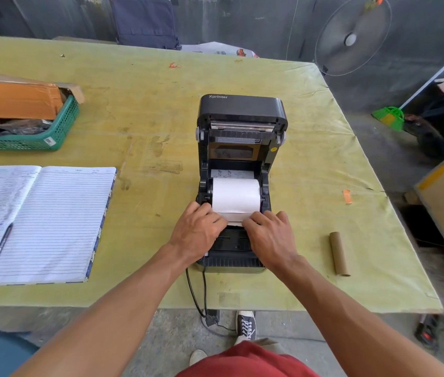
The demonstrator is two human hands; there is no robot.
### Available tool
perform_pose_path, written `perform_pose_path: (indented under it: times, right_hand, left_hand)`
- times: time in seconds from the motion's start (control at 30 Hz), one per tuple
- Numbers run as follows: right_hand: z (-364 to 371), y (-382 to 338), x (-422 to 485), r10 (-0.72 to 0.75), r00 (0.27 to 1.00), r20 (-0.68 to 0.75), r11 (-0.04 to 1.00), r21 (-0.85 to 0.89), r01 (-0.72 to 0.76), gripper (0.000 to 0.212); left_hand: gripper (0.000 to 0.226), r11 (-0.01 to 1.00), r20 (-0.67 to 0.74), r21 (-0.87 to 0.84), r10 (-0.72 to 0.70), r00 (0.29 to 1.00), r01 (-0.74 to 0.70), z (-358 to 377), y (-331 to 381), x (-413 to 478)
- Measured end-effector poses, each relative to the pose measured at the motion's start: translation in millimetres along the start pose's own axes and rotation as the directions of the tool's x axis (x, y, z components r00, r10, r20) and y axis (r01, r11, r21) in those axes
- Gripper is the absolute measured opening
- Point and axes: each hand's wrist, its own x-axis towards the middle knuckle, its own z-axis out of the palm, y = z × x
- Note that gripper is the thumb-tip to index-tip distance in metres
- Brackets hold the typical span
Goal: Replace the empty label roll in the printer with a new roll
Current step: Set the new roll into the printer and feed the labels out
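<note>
New roll (236,195) seated in open printer (238,183), near table's front edge. Left hand (197,231), right hand (270,235) pinch loose paper end. Risk: uneven pull skews feed, jams under lid.

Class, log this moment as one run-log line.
printer lid open | new roll seated | left hand, right hand on paper's leading edge | empty core on table

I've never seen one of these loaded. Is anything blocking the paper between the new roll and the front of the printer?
Nothing visible blocks it. The new roll sits in the open printer; left hand and right hand rest on its loose end. The empty core lies aside.
</note>
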Motion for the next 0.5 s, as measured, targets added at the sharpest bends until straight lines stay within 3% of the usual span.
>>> perform_pose_path:
  times: [0.3, 0.5]
  right_hand:
    - [-2.0, -7.1, -5.1, -0.012, 0.997, 0.08, 1.0, 0.001, 0.012, 0.018]
    - [2.5, -6.0, -7.0, -0.019, 0.994, 0.111, 1.0, -0.001, 0.019, 0.015]
  left_hand:
    - [0.015, 0.989, 0.084, -0.143, -0.015, 0.996, 0.027, -1.2, -2.5, -5.2]
    - [0.026, 0.989, 0.071, -0.15, 0.027, 0.997, -0.016, 0.3, -2.7, -12.6]
